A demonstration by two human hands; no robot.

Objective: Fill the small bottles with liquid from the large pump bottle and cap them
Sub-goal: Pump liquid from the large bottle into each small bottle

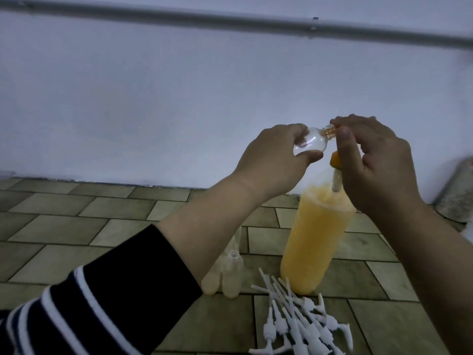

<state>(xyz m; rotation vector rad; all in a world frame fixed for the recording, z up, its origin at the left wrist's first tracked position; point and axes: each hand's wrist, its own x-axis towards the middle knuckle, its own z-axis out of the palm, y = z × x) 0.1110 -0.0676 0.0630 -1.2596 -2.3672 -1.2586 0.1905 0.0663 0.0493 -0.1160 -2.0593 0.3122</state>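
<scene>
A: Both hands are up above the tiled floor (76, 226). The left hand (271, 160) grips a small clear bottle (131, 142), tipped on its side with its threaded neck pointing right.

B: And the right hand (376, 165)?

A: Right at that neck. Its thumb and fingers (344, 139) are curled in at the bottle's mouth, touching it. Whether they pinch anything small there I cannot tell.

B: Where is the large pump bottle (314, 242)?

A: Standing on the floor under the right hand, full of orange-yellow liquid, with its orange pump head (334, 160) just below the small bottle's neck.

B: Any other bottles?

A: Two small uncapped bottles (231, 275) stand side by side just left of the big one's base, partly behind the left forearm, each with pale liquid in the bottom. In front of the big bottle lies a loose pile of white spray caps (302, 326) with long dip tubes.

B: And the sleeve?

A: A dark sleeve with white stripes (102, 303) on the left arm, pushed up the forearm.
</scene>
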